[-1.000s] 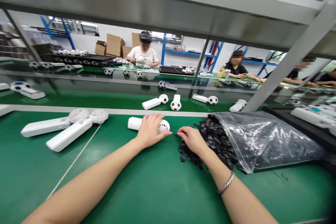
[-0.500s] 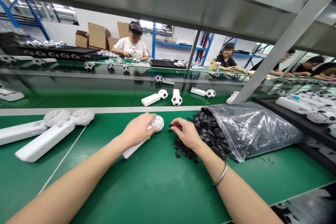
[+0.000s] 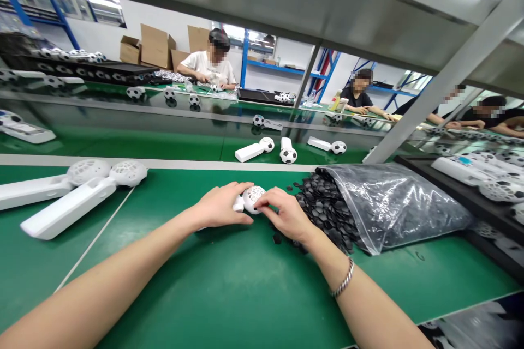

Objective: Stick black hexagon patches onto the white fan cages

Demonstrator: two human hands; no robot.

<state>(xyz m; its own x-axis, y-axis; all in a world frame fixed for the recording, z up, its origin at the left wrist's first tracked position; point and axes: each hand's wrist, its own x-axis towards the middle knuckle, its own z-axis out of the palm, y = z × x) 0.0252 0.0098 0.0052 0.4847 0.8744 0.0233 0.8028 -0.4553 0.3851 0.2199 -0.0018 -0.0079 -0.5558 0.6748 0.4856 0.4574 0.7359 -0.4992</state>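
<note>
My left hand (image 3: 219,205) is closed over a white handheld fan (image 3: 251,196), covering most of its handle. The fan's round head has an openwork football-pattern grille and faces up between my hands. My right hand (image 3: 287,214) pinches a small black piece (image 3: 256,208) against the lower right of that head; the fingertips hide most of the piece. Just right of this hand, a heap of black plastic pieces (image 3: 323,210) spills from a clear plastic bag (image 3: 397,202) onto the green work surface (image 3: 229,289).
Two white fans (image 3: 69,204) lie at the left. Beyond a pale strip (image 3: 184,164), several football-patterned fans (image 3: 289,154) rest on a green belt. A black tray (image 3: 462,191) of fans stands at right. A slanting metal post (image 3: 442,76) crosses the right side; co-workers sit opposite.
My right hand has moved left from beside the heap to the fan head, bringing the black piece against it. The fan has shifted slightly right and its handle is now mostly hidden.
</note>
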